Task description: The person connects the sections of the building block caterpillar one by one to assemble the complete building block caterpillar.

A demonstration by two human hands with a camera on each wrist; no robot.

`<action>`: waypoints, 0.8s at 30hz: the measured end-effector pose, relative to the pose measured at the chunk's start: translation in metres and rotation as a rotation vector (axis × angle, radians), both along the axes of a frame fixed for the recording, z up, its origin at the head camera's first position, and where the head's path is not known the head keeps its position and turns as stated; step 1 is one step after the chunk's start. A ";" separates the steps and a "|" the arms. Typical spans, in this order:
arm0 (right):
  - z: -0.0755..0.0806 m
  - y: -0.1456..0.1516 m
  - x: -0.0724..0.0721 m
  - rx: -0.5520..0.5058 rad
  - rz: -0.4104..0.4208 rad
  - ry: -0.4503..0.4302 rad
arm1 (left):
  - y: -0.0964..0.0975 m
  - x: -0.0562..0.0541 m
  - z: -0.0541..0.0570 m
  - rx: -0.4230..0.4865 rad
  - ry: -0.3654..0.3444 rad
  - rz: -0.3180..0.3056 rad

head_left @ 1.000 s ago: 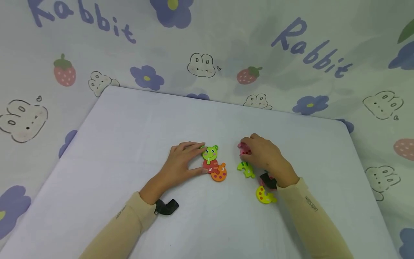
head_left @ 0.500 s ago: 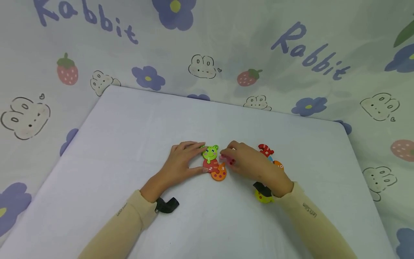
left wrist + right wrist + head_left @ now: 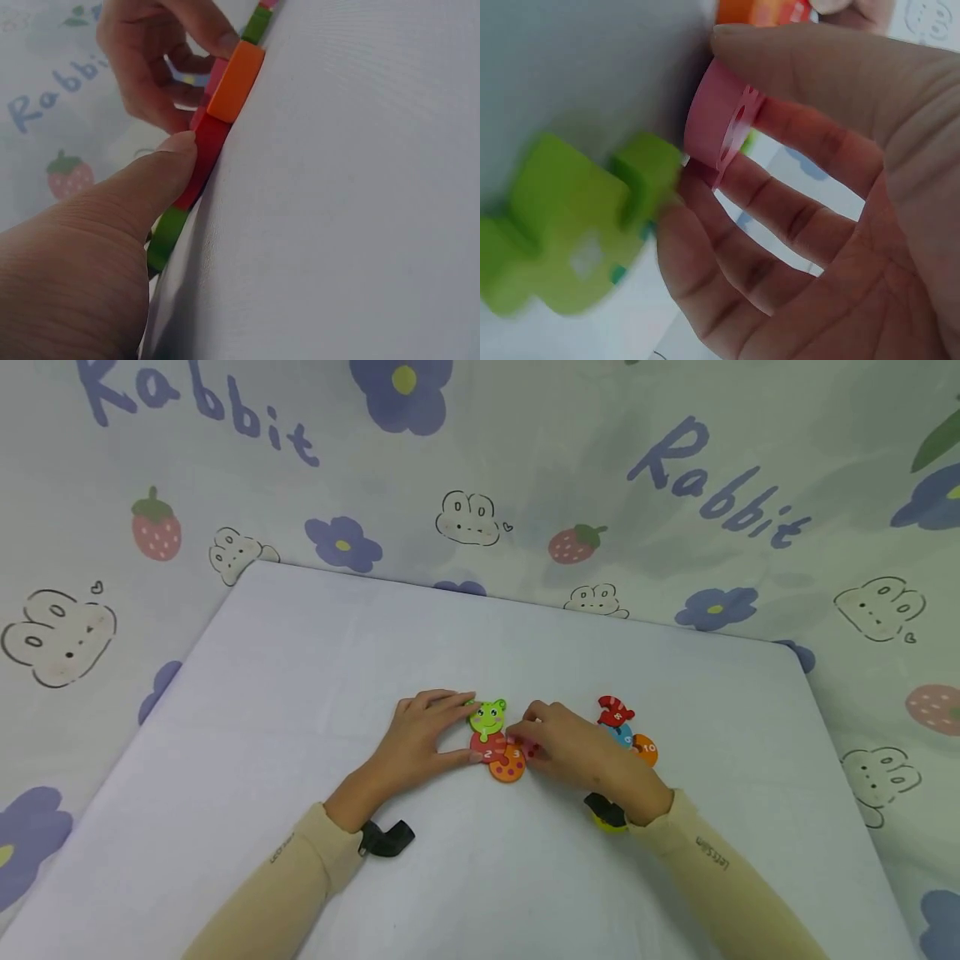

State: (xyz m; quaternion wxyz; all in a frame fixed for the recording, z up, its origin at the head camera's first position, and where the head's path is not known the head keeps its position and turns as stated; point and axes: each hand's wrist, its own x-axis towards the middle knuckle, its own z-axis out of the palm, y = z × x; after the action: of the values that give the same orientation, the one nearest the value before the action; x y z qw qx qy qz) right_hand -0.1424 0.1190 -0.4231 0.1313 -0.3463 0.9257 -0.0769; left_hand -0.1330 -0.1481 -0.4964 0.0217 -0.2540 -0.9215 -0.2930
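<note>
A white-covered table (image 3: 337,652) carries flat, glossy, numbered caterpillar pieces, gathered midway between its left and right edges and well in from its far edge. The left hand (image 3: 420,737) lies low on the side toward the table's left edge, thumb and fingers spread apart: the thumb touches a round red piece marked 2 (image 3: 484,747), and the fingertips rest at a bright green smiling head piece (image 3: 487,717). The red piece joins the head piece on one side and a round orange piece with magenta dots and a 3 (image 3: 507,767) on the other. The right hand (image 3: 566,747) pinches a thick pink dotted piece (image 3: 709,112) between thumb and fingers, just beside the orange piece; whether the two interlock is hard to tell behind the fingers.

A light green notched piece (image 3: 577,225), blurred, lies just beside the right fingertips. Toward the table's right edge sit a dark red striped piece (image 3: 615,712), a blue piece (image 3: 619,735) and an orange piece marked 10 (image 3: 646,750). A yellow piece (image 3: 610,827) shows beneath a black strap (image 3: 604,810) at the right wrist. Beyond the far edge hangs pale cloth (image 3: 517,460) printed with rabbits, strawberries and purple flowers.
</note>
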 end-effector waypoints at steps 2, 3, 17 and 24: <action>-0.002 0.000 0.001 0.014 -0.002 0.009 | 0.000 0.000 0.001 -0.001 0.000 -0.004; -0.003 0.000 0.001 0.018 -0.002 0.015 | 0.000 0.000 0.001 0.001 0.004 -0.007; -0.011 0.009 0.006 -0.010 -0.078 -0.002 | 0.001 0.003 0.005 0.001 -0.004 0.004; -0.011 0.025 0.008 -0.055 -0.155 -0.062 | 0.001 0.002 0.002 -0.005 -0.015 0.003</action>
State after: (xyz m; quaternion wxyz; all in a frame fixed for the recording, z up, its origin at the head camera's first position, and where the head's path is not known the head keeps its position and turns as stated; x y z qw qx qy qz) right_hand -0.1343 0.1437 -0.4343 0.1440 -0.2748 0.9427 -0.1228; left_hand -0.1315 -0.1473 -0.4940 0.0147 -0.2505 -0.9227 -0.2926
